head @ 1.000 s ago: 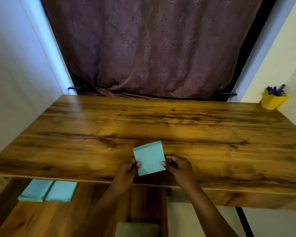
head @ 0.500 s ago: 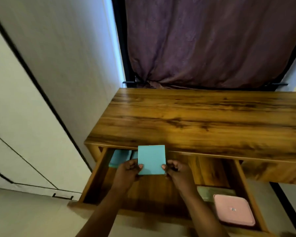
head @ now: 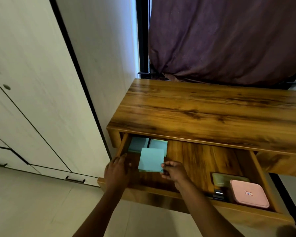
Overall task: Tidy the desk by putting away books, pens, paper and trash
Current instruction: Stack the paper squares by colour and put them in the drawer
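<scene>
Teal pad (head: 151,161) was over the drawer's (head: 203,159) left end, your right hand (head: 173,171) pinching its near corner, left hand (head: 117,168) loose beside it, empty; next, I'd say, lay it flat.

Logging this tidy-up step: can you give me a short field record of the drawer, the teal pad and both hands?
drawer: open, under the desktop
teal pad: over the drawer's left part
right hand: pinches the pad's near right corner
left hand: beside the pad's left edge, contact unclear
stored: two teal pads back left; pink box and green box near right
</scene>
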A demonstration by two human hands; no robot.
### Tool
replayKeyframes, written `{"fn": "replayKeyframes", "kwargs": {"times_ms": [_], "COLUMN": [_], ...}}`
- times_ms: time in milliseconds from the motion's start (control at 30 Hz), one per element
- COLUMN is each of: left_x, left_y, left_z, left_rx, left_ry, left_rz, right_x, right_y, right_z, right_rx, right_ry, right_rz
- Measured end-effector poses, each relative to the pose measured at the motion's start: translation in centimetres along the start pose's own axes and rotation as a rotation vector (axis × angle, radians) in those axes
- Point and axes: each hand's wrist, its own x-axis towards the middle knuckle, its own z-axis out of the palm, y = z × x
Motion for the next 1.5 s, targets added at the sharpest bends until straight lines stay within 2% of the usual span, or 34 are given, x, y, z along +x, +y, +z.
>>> {"fn": "replayKeyframes", "kwargs": {"times_ms": [100, 367, 567, 733, 867, 1000, 1100, 1233, 1300, 1367, 1500], "left_x": [-0.6, -0.6, -0.4, -0.4, -0.4, -0.5, -0.5, -0.5, -0.6, -0.6, -0.6], "left_y": [-2.9, -3.9, -3.9, -3.9, -3.9, -4.0, -4.0, -3.9, -4.0, -4.0, -4.0], "left_z": [0.9, 1.4, 1.6, 1.6, 1.6, 1.6, 1.7, 1.6, 1.6, 1.5, 1.4], "left_rx": [0.173, 0.168, 0.180, 0.161, 0.171, 0.184, 0.195, 0.177, 0.174, 0.170, 0.169], "left_ry": [0.025, -0.003, -0.019, -0.035, -0.047, -0.040, -0.048, -0.056, -0.054, -0.057, -0.058], "left_rz": [-0.042, -0.047, -0.051, -0.053, -0.049, -0.038, -0.037, -0.042, -0.044, -0.043, -0.041], "right_x": [1.3, 4.7, 6.8, 7.7, 8.0, 8.8, 9.4, 9.5, 8.8, 7.9, 4.0], "right_y": [0.8, 2.0, 2.8, 3.7, 3.7, 4.0, 4.7, 4.7, 4.4, 3.7, 2.4], "right_z": [1.1, 5.6, 8.3, 8.9, 8.9, 8.6, 9.3, 9.0, 8.8, 8.5, 5.9], "right_rx": [-0.013, -0.239, -0.262, -0.390, -0.529, -0.423, -0.303, -0.281, -0.293, -0.369, -0.719], "right_ry": [0.009, 0.008, -0.001, 0.038, 0.054, 0.153, 0.045, 0.078, -0.022, -0.068, -0.001], "right_rz": [0.097, 0.182, 0.217, 0.161, 0.039, -0.001, 0.067, 0.049, 0.070, 0.027, -0.273]}}
